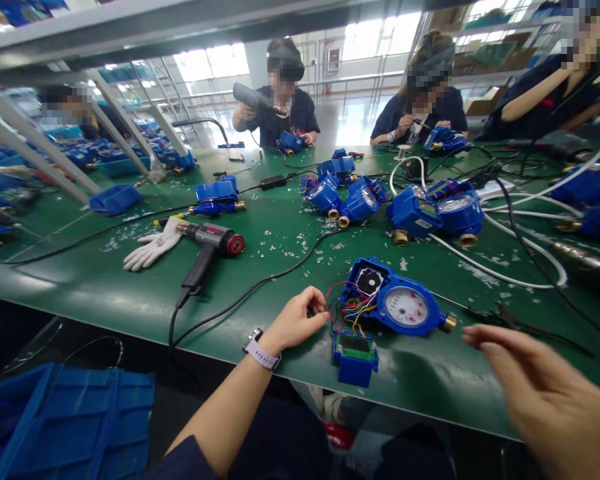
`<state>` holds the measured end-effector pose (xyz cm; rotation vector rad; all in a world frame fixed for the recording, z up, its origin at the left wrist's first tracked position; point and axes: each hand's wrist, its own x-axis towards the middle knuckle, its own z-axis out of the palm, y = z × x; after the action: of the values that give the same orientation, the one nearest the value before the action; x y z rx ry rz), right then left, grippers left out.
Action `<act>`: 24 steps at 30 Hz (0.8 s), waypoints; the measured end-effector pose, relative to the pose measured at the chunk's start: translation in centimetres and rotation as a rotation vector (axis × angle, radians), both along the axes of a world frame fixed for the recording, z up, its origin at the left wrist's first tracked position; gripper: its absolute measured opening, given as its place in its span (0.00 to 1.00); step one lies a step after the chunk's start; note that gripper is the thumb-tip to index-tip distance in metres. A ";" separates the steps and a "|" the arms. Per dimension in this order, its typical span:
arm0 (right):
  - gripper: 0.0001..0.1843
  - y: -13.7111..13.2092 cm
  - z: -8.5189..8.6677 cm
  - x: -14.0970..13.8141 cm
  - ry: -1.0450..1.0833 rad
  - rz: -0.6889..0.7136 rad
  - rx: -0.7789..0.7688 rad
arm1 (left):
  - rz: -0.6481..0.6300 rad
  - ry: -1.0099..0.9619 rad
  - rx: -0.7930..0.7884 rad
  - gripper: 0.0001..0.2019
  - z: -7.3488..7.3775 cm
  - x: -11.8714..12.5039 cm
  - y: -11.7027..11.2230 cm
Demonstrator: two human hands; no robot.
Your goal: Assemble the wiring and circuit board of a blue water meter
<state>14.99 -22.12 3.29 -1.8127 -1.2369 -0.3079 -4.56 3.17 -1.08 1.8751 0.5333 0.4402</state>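
A blue water meter (409, 308) with a round dial and brass end lies on the green table before me, its square housing uncovered. Red, yellow and other thin wires (356, 312) join it to a small blue module with a green circuit board (355, 348) at the table's near edge. My left hand (300, 319), watch on the wrist, is left of these; its curled thumb and finger close on a red wire (329, 298). Over the table edge at right, my right hand (547, 390) is empty, thumb and fingers apart, near the brass end.
A heat gun (211, 248) lies by a white glove (155, 248), its cord crossing the table. Several blue meters (360, 203), a white hose (530, 275) and plastic scraps lie farther back. A blue crate (90, 413) stands lower left. Co-workers (293, 107) sit opposite.
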 end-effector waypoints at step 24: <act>0.10 10.7 -2.3 -8.6 -0.002 0.333 -0.205 | -0.132 -0.153 -0.559 0.23 -0.3 -0.5 -0.8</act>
<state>6.44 -11.47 0.99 -1.7349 -1.5911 0.0051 -5.02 2.39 -1.39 1.3180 0.3776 0.3038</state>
